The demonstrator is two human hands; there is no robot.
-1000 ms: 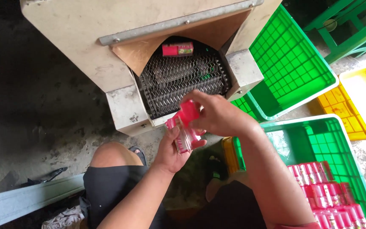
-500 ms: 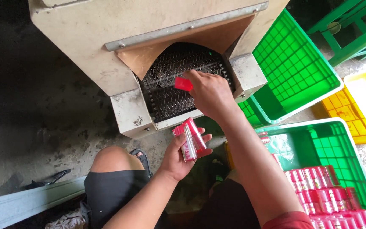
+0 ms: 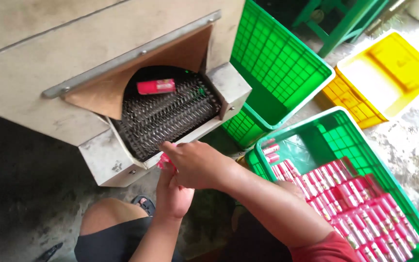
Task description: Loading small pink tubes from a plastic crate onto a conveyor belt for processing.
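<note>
Beige metal machine (image 3: 49, 63): it is taken as the landmark; its arched mouth is turned toward the person, so the inside can be reached from a seated position.
Spiked roller (image 3: 166, 119): it is seen inside the mouth of the machine; one red pack (image 3: 156, 86) is lying flat on its upper part, under the brown flap, well apart from both hands.
Empty green crate (image 3: 277, 63): it is leaned against the right side of the machine, tilted, with its opening turned outward.
Filled green crate (image 3: 335, 131): it is placed to the lower right of the machine, near the right arm; rows of red packs (image 3: 350, 199) are laid in it, probably so that they can be taken easily.
Yellow crate (image 3: 389, 73): it is set far right of the machine, beyond both green crates.
Right hand (image 3: 197, 162): it is held just below the mouth of the machine, fingers curled over the left hand; whether something is gripped cannot be told.
Left hand (image 3: 173, 194): it is raised under the right hand, fingers closed around a small bunch of red packs (image 3: 163, 161), of which only the tip is seen.
</note>
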